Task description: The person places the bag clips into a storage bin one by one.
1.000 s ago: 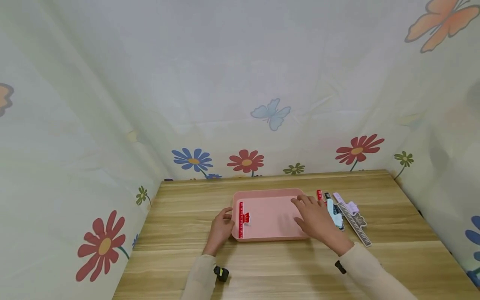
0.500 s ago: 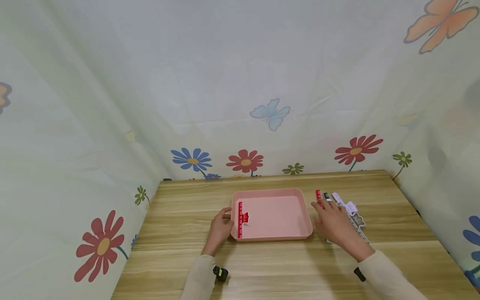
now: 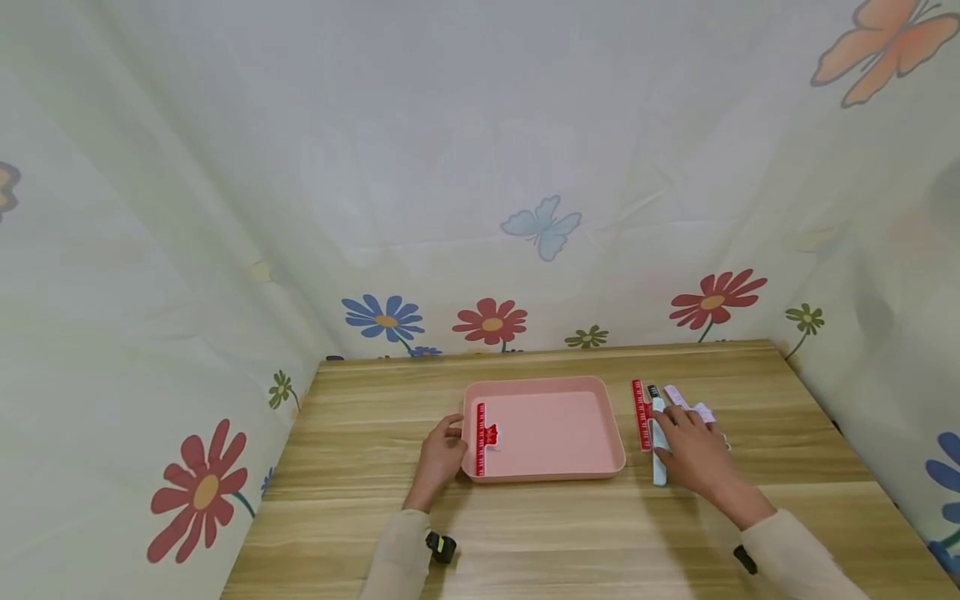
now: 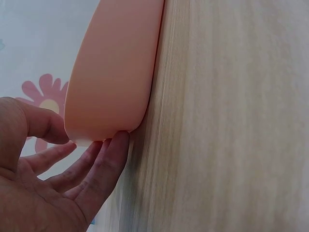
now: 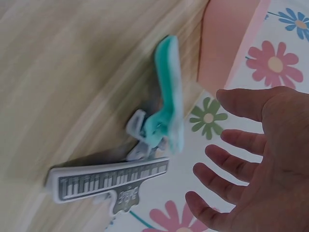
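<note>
Left hand point(image 3: 441, 457), fingers extended, touches a pink rectangular plastic tray point(image 3: 558, 442); a red bar-shaped plastic clip point(image 3: 481, 454) lines its inner left edge. Right hand point(image 3: 701, 454), spread, hovers over a pale-blue plastic clip point(image 3: 659, 473) beyond the tray's roomy right half.

Table point(image 3: 360, 425): a top is shown in pale, streaked wood grain.
Pink tray point(image 3: 558, 433): set flat near the middle, its long sides run left to right.
Red clip point(image 3: 641, 417): laid just right of the tray, nearly parallel to its short side.
Light-blue clip point(image 3: 659, 467): placed beside the red one; its underside is hidden.
Black clip point(image 3: 653, 391): only its far end is exposed.
Lilac clip point(image 3: 675, 396): laid slantwise, partly hidden.
Grey clip point(image 5: 111, 181): seen rightmost, mostly covered from above.
</note>
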`<action>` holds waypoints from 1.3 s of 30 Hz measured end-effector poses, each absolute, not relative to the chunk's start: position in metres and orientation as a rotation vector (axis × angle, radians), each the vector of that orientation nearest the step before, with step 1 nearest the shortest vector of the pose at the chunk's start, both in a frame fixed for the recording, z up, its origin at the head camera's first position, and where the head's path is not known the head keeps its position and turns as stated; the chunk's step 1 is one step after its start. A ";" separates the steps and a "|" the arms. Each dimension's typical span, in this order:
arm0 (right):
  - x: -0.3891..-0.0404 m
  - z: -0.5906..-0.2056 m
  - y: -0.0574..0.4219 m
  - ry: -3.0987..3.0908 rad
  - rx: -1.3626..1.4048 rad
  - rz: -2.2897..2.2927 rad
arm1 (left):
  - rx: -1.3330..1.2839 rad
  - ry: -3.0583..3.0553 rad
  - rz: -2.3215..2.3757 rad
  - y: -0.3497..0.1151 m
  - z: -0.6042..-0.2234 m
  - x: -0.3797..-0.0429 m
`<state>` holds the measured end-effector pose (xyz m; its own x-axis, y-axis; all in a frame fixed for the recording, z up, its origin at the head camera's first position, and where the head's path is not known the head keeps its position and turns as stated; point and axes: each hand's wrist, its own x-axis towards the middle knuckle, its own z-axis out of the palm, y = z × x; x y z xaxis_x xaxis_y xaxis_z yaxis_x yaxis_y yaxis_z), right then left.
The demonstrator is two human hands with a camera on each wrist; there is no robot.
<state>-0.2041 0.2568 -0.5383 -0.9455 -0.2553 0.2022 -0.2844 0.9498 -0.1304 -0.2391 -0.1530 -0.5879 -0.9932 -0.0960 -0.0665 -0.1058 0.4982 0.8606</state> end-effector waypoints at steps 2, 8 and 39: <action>-0.204 -0.540 0.261 -2.909 0.411 0.231 | -0.184 2.713 1.561 -0.154 -0.588 -0.239; -0.201 -0.543 0.269 -2.916 0.405 0.183 | -0.177 2.712 1.557 -0.154 -0.587 -0.239; -0.210 -0.559 0.269 -2.989 0.407 0.123 | -0.186 2.710 1.559 -0.154 -0.587 -0.239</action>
